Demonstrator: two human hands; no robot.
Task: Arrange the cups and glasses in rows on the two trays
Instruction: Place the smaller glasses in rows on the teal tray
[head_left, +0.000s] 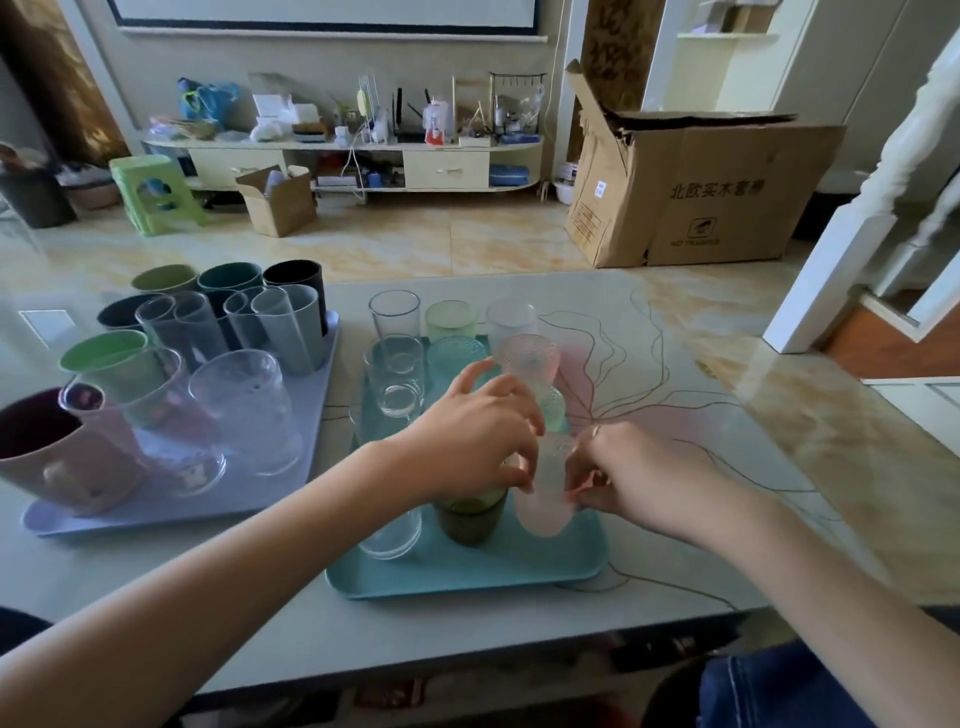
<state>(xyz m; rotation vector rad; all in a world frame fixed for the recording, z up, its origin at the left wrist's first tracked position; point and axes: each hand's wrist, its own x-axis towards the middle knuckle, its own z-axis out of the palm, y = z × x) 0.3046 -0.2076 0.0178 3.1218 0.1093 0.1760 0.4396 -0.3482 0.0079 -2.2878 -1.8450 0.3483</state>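
Hands (545, 462) both pinch pink glass (543, 499) | upright (rim up) | teal tray (467, 577)

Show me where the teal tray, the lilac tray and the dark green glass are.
teal tray (467, 577): head view, bare near edge.
lilac tray (156, 514): head view, bare near rim.
dark green glass (470, 522): head view, its side wall.

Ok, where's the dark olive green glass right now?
In the head view, the dark olive green glass stands at the front of the teal tray, under the left hand, between a clear glass and a frosted pink glass.
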